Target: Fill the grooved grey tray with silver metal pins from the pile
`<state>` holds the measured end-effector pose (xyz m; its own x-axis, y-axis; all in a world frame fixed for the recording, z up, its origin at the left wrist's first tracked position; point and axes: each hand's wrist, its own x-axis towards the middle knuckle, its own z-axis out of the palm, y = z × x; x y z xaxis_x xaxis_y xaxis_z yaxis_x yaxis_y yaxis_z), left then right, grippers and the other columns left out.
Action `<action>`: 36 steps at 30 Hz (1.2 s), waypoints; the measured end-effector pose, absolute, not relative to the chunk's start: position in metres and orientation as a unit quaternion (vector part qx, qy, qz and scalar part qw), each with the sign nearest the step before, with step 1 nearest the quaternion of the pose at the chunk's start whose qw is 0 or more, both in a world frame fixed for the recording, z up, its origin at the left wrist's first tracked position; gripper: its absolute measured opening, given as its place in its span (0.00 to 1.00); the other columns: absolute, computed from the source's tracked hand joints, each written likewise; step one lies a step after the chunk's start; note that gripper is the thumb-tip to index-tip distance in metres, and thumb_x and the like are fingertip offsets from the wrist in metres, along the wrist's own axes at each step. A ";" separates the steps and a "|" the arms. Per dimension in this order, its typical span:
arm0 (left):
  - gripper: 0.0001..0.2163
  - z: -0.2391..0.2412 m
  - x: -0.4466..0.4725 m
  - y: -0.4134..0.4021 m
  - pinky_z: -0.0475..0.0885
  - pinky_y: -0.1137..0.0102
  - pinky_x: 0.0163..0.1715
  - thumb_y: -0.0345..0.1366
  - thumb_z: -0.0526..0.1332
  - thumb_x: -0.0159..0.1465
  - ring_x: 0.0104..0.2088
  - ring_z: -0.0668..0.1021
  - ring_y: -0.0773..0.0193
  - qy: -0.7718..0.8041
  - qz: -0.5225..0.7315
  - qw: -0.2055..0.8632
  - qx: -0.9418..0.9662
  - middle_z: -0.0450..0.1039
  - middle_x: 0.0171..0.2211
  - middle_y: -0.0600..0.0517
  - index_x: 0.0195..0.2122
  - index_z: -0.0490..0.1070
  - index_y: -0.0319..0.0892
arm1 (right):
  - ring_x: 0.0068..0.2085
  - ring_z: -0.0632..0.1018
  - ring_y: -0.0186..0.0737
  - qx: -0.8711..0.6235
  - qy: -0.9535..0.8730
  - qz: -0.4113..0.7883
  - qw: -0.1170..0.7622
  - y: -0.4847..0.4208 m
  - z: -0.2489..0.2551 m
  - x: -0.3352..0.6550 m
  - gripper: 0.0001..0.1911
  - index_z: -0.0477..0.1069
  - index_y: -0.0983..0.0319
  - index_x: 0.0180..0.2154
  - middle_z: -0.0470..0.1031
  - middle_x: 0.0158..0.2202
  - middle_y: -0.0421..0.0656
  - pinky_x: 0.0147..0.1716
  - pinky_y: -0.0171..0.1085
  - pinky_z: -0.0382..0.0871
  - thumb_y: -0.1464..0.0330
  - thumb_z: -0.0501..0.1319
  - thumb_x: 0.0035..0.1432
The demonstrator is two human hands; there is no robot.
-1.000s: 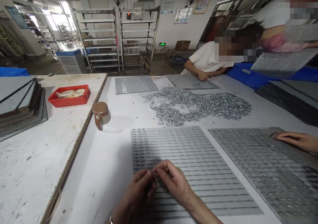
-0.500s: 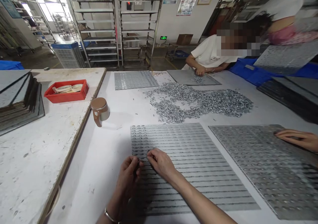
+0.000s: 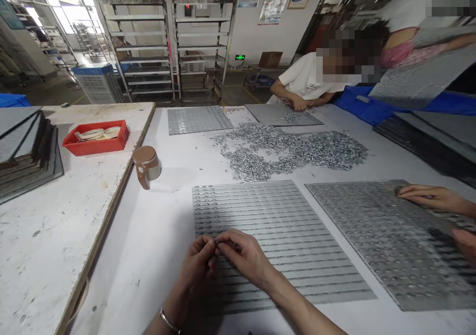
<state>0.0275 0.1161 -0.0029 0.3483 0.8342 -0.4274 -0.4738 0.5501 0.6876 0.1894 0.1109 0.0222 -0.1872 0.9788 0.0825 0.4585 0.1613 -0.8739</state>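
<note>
My left hand (image 3: pixel 201 263) is closed in a pinch over the left part of a grey ridged board (image 3: pixel 282 236). A small dark metal piece shows at its fingertips. The fingers of my right hand (image 3: pixel 243 255) meet them there, closed on the same small piece. Short rows of small oval metal pieces (image 3: pixel 205 209) lie along the grooves at the board's upper left, just beyond my hands. The grooves farther right hold no pieces. My fingers partly hide the piece, and my hands and forearms cover part of the board.
A loose pile of metal pieces (image 3: pixel 327 149) lies beyond the board. A co-worker's hand (image 3: pixel 435 196) rests on a filled board (image 3: pixel 372 236) at right. Another person (image 3: pixel 305 82) works across the table. A brown mug (image 3: pixel 147 166) and a red tray (image 3: pixel 96 146) stand left.
My right hand has drawn back from the rows of pieces to my left hand, and their fingertips now meet. The view has shifted slightly. At right, a second co-worker's hand has come into view.
</note>
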 end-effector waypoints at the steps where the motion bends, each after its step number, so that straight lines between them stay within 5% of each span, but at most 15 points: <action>1: 0.23 -0.004 0.029 0.115 0.50 0.78 0.12 0.52 0.74 0.49 0.14 0.58 0.79 0.395 0.408 0.789 0.234 0.68 0.22 0.58 0.27 0.67 0.40 | 0.36 0.78 0.39 -0.530 -0.676 0.371 0.353 0.108 0.025 0.189 0.09 0.77 0.58 0.38 0.80 0.33 0.41 0.36 0.35 0.70 0.64 0.59 0.64; 11: 0.23 -0.009 0.025 0.119 0.50 0.78 0.16 0.51 0.77 0.44 0.17 0.57 0.77 0.484 0.464 0.719 0.183 0.58 0.16 0.61 0.29 0.76 0.37 | 0.32 0.78 0.40 -0.650 -0.603 0.324 0.331 0.131 -0.011 0.192 0.11 0.77 0.59 0.28 0.78 0.28 0.41 0.33 0.35 0.69 0.64 0.59 0.60; 18: 0.24 0.003 0.020 0.121 0.56 0.80 0.18 0.45 0.78 0.46 0.23 0.65 0.75 0.410 0.501 0.747 0.152 0.68 0.24 0.54 0.40 0.80 0.35 | 0.32 0.78 0.41 -0.684 -0.619 0.284 0.263 0.136 -0.017 0.183 0.11 0.77 0.58 0.28 0.79 0.27 0.40 0.33 0.36 0.67 0.67 0.58 0.59; 26: 0.19 0.009 0.010 0.131 0.52 0.81 0.15 0.43 0.78 0.47 0.19 0.60 0.79 0.385 0.539 0.740 0.119 0.69 0.25 0.56 0.30 0.72 0.37 | 0.30 0.76 0.41 -0.683 -0.644 0.264 0.222 0.137 -0.020 0.184 0.08 0.73 0.59 0.27 0.77 0.26 0.41 0.31 0.36 0.64 0.69 0.57 0.57; 31: 0.19 0.016 -0.003 0.134 0.53 0.81 0.17 0.44 0.76 0.50 0.19 0.60 0.78 0.416 0.556 0.704 0.153 0.65 0.23 0.59 0.29 0.69 0.38 | 0.26 0.73 0.38 -0.647 -0.610 0.322 0.324 0.128 -0.008 0.183 0.09 0.70 0.60 0.41 0.72 0.25 0.37 0.29 0.35 0.65 0.63 0.59 0.59; 36: 0.20 0.012 0.015 0.119 0.49 0.78 0.16 0.48 0.75 0.51 0.17 0.57 0.77 0.421 0.461 0.741 0.249 0.58 0.17 0.61 0.26 0.68 0.39 | 0.27 0.74 0.36 -0.568 -0.582 0.445 0.375 0.106 0.020 0.181 0.13 0.74 0.59 0.38 0.74 0.26 0.39 0.27 0.34 0.68 0.57 0.59 0.62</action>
<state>0.0147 0.1190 0.0123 0.2207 0.8921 -0.3942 -0.4730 0.4513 0.7567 0.1814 0.1058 0.0198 -0.0728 0.9949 -0.0693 0.3267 -0.0419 -0.9442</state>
